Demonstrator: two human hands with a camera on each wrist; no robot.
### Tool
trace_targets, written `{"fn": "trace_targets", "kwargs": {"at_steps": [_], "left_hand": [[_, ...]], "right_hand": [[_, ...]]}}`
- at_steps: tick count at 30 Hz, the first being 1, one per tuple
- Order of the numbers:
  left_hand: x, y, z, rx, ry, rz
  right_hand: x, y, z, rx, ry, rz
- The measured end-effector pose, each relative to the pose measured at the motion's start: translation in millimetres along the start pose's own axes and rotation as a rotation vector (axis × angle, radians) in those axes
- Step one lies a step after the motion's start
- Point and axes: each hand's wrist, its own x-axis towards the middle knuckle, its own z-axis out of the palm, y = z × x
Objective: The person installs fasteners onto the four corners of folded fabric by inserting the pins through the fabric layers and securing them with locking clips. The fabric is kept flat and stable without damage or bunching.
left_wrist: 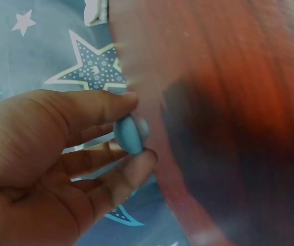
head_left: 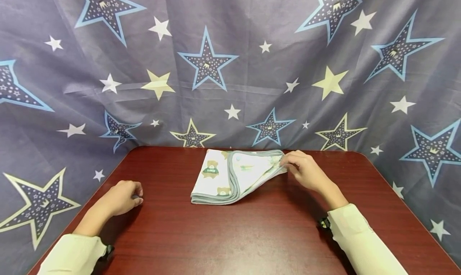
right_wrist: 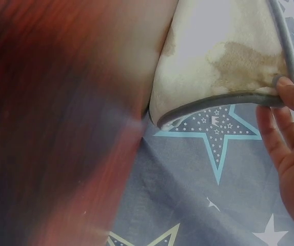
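Observation:
A white blanket [head_left: 212, 175] with a teddy bear print and grey-green edging lies folded at the far middle of the table. My right hand [head_left: 304, 169] pinches the edge at its right end, thumb above and fingers below. In the right wrist view, the held part of the blanket [right_wrist: 223, 56] hangs slightly raised from my right hand [right_wrist: 293, 123]. To the left, my left hand [head_left: 120, 197] hovers over the table, apart from the blanket. Between its thumb and fingers is a small rounded light-blue thing [left_wrist: 129, 136] in the left wrist view; its kind is unclear.
The reddish-brown table [head_left: 216, 243] has a glossy surface and rounded far corners. Behind and beside it hangs a grey curtain [head_left: 252, 87] printed with stars. A small whitish thing [left_wrist: 96, 13] shows at the top of the left wrist view.

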Motion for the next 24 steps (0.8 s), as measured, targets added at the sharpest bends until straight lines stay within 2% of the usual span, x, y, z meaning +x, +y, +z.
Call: {"fn": "trace_targets", "kwargs": {"at_steps": [4,9,12,16,24], "left_hand": [[10.0,10.4,-2.6,-0.036,0.103,0.045],[26.1,26.1,-2.9,-0.087,0.269,0.157],[37.0,38.2,-4.2,-0.114,0.333,0.204],[53.0,56.8,-7.0,-0.140,0.343,0.230],[89.6,102.8,-5.9,-0.211,0.320,0.303]], "right_hand": [[0.3,0,0,0.001,-0.002,0.002],[0.7,1,0,0.000,0.000,0.007],[1.1,1,0,0.001,0.002,0.009],[-0.3,1,1,0.002,0.001,0.015],[-0.8,1,3,0.004,0.003,0.008]]}}
